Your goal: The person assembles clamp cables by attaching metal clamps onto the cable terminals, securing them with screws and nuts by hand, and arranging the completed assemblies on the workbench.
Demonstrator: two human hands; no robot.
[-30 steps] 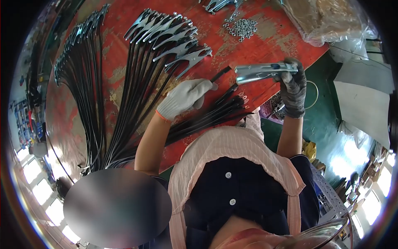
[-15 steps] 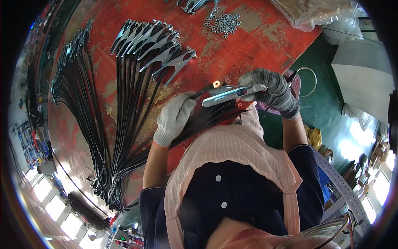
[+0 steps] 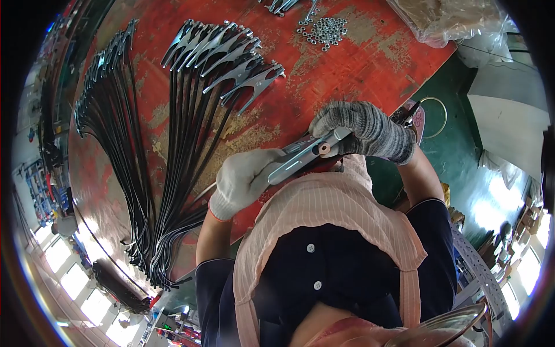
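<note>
A shiny metal spring clamp (image 3: 298, 162) with a copper-coloured piece near its jaw end lies between my hands, close to the apron. My right hand (image 3: 364, 132), in a grey striped knit glove, is closed around the clamp's upper right end. My left hand (image 3: 245, 179), in a white glove, is closed at the lower left end, its fingers pressed against the handle. Its fingertips are partly hidden, and I cannot make out whether a cable is also in them. Black cables (image 3: 193, 222) run across the table below and left of my left hand.
On the worn red table (image 3: 370, 75) a row of clamps with black cables (image 3: 225, 55) is fanned out, with another bundle of clamps (image 3: 107, 63) further left. Hex nuts (image 3: 325, 32) are heaped at the back. A clear plastic bag (image 3: 451, 23) lies at the far right corner.
My right hand has moved left and tilted the clamp more steeply, its copper-coloured piece now facing up. My left hand has closed in on the clamp's handle end, from the black cable beside it.
</note>
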